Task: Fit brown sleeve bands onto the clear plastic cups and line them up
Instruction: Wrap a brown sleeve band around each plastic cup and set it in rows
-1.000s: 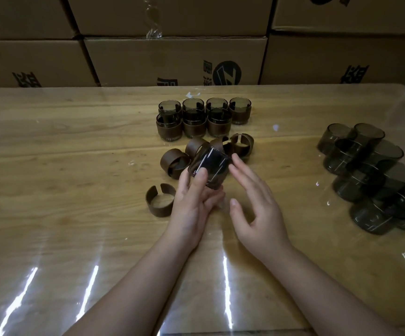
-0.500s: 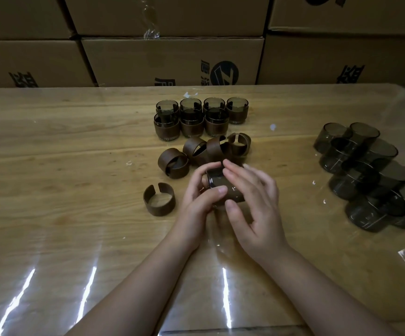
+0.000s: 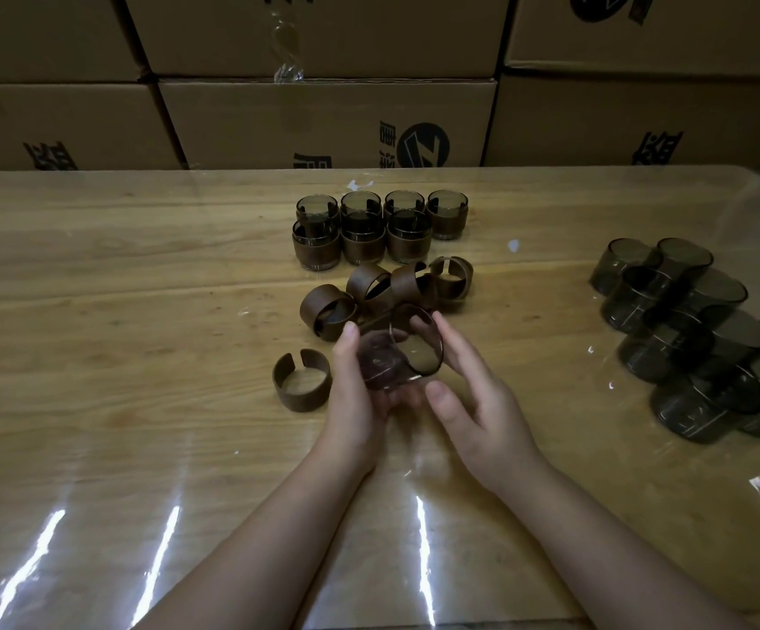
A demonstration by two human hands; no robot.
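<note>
Since half a second ago the smoky clear plastic cup [image 3: 398,356] has tipped its mouth toward 3 o'clock, just above the worktop [image 3: 141,356] centre. Fingers of the left hand [image 3: 355,397] grasp it. Those of the right hand [image 3: 482,402] lie straight on its rim, thumb released. With so light a hold, the slick wall may slip and the cup would scatter the brown split sleeve bands [image 3: 371,284] at 12 o'clock.

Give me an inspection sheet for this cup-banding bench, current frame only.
Surface: pale wooden table under glossy clear film, glare streaks near edge.
Job's things: seven banded smoky clear plastic cups in two rows; loose brown split sleeve bands heaped before them, lone band apart; bare cups clustered at right.
Clutter: small white flecks.
Grippers: left hand grips a tilted bare cup; right hand touches its rim with straight fingers.
Cables: nothing seen.
Surroundings: stacked brown cardboard boxes behind.
</note>
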